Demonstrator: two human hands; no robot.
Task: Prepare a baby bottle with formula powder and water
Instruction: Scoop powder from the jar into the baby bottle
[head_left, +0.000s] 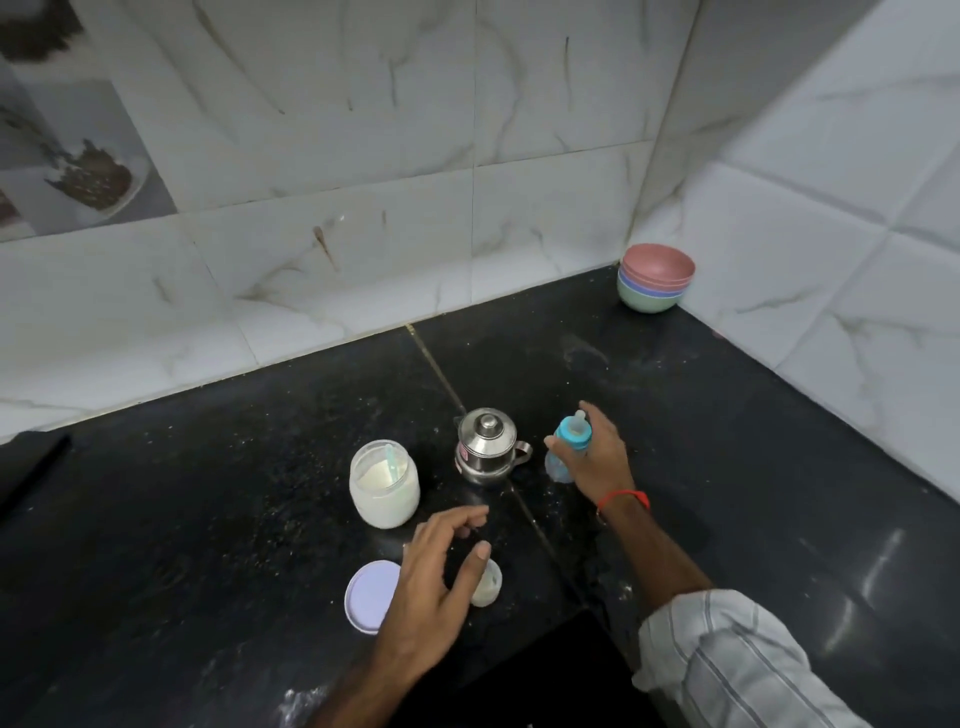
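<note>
On the black counter my right hand (597, 457) grips a baby bottle (570, 439) with a blue collar and clear teat, standing upright. Left of it sits a lidded steel pot (488, 447). An open glass jar of white formula powder (384, 483) holds a pale green scoop (393, 460). My left hand (431, 577) hovers with fingers spread above a small translucent cap (488, 584), its thumb close to the cap. The jar's pale lilac lid (369, 595) lies flat beside that hand.
A stack of coloured bowls (655, 278) stands in the back right corner. Marble tiled walls close the counter (727, 441) behind and on the right. Powder specks dot the counter. A dark recess (519, 691) lies at the front edge.
</note>
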